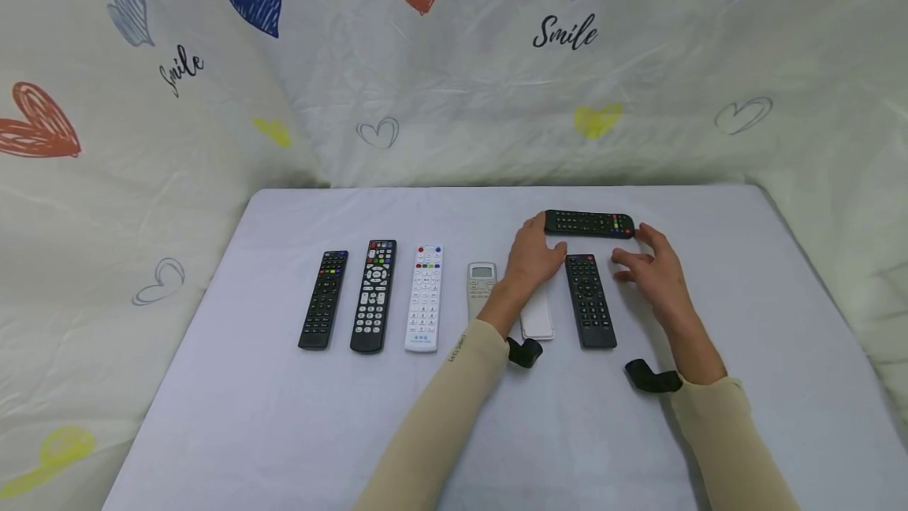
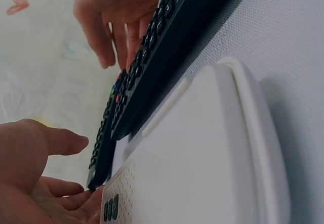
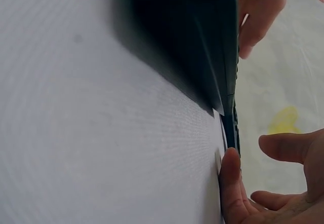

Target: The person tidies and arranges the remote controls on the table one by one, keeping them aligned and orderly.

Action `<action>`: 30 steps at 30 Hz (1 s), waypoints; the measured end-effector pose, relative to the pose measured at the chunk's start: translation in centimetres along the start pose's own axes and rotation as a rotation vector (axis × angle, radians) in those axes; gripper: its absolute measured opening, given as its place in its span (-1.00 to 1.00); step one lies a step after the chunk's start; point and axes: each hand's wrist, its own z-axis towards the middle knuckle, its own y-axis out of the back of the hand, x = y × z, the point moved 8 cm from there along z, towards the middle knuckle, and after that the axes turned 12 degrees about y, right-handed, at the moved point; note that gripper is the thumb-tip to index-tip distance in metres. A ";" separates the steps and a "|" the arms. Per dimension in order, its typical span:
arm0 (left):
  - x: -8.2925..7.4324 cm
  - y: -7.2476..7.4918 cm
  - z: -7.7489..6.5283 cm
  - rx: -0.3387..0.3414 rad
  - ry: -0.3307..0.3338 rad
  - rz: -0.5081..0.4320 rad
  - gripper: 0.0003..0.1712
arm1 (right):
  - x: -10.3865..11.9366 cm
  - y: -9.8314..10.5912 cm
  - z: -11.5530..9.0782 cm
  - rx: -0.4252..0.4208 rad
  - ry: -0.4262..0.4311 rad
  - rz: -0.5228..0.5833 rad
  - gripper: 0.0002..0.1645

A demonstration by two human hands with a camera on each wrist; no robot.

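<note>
A black remote control (image 1: 590,224) lies crosswise near the back of the table. My left hand (image 1: 534,255) is at its left end, with fingertips right against that end and the thumb held apart. At the other end is my right hand (image 1: 654,270), thumb and fingers spread and the index finger close to the remote's tip. In the right wrist view a fingertip (image 3: 231,163) meets the end of this remote. Between my wrists another black remote (image 1: 591,302) lies lengthwise. A white remote (image 1: 537,315) and a grey-white remote with a small screen (image 1: 482,282) are partly hidden by my left arm.
To the left lie a slim black remote (image 1: 324,300), a black remote with pale buttons (image 1: 373,296) and a white remote with coloured buttons (image 1: 424,298), side by side. A white cloth covers the table (image 1: 234,416). Behind hangs a heart-printed curtain (image 1: 468,85).
</note>
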 end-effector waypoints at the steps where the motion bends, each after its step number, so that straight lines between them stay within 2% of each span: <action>1: 0.0 0.0 0.0 -0.001 -0.006 -0.008 -0.29 | 0.0 0.0 0.0 -0.001 -0.001 0.002 0.01; 5: 0.0 0.2 0.1 -0.008 -0.016 -0.045 -0.34 | 0.0 0.0 0.0 -0.011 -0.011 0.019 0.01; 12: 0.4 0.9 0.2 -0.067 0.027 -0.119 -0.33 | -0.1 0.1 -0.1 -0.036 -0.010 0.052 0.00; 20: 0.3 2.1 0.1 -0.167 -0.017 -0.248 -0.37 | 0.0 0.2 0.0 -0.083 0.030 0.132 -0.03; 25: 0.4 2.2 0.0 -0.165 -0.016 -0.305 -0.31 | 0.1 0.5 0.1 -0.115 0.060 0.186 -0.06; 30: 0.3 2.1 -0.7 -0.150 -0.019 -0.327 -0.33 | 0.3 0.9 0.1 -0.163 0.089 0.325 -0.09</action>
